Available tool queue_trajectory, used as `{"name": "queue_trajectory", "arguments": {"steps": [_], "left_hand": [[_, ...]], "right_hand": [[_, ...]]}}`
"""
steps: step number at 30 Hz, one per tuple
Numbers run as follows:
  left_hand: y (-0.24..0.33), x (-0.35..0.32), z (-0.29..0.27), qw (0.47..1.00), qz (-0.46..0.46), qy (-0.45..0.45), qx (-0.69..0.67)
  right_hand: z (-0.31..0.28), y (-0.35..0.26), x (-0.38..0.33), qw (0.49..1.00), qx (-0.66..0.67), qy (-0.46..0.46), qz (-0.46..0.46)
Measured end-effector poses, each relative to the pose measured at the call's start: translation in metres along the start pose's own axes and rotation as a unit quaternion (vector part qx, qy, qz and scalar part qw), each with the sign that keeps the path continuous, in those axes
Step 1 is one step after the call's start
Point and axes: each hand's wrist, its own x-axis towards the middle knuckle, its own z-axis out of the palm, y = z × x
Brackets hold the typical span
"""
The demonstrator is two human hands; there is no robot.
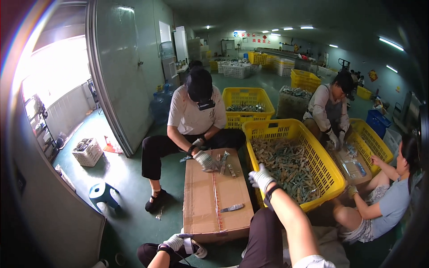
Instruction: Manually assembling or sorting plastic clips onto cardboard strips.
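Yellow plastic is filling our right side: the big slatted crate (292, 134) of small metal parts (286, 165) is lying just beyond the fingers of our right hand (260, 177), its long axis running away from us and slightly rightward. We are reaching that gloved hand toward the crate's near-left wall, fingers spread wide and holding nothing; it is the nearer hand to the parts by far. Left of those fingers the cardboard box (217, 196) is serving as a bench, with a single metal piece (232, 207) lying crosswise on it. Our left hand (175, 242) is resting low by our knee, gloved fingers curled around a small white object (188, 245) that we cannot identify.
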Motion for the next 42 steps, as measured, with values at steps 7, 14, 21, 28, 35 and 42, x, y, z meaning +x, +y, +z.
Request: {"name": "queue_trajectory", "arguments": {"steps": [7,14,21,28,35,42], "left_hand": [[-0.018,0.022,-0.041,0.999,-0.006,-0.030,-0.011],[-0.022,0.013,-0.044,0.995,-0.011,-0.039,-0.087],[0.001,-0.005,0.007,0.969,0.021,0.047,0.242],[-0.030,0.033,-0.041,0.968,0.108,0.041,0.223],[-0.019,0.013,-0.017,0.971,0.094,0.069,0.211],[-0.026,0.022,-0.032,0.951,0.107,0.081,0.278]], "right_hand": [[-0.012,-0.052,0.030,0.994,-0.040,0.002,0.101],[0.059,0.014,-0.003,0.975,-0.100,-0.196,0.019],[0.163,0.192,-0.158,0.867,-0.355,-0.336,-0.092],[0.173,0.218,-0.215,0.893,-0.330,-0.131,-0.276],[0.173,0.205,-0.199,0.862,-0.465,-0.162,-0.117],[0.175,0.207,-0.199,0.864,-0.455,-0.165,-0.136]]}}
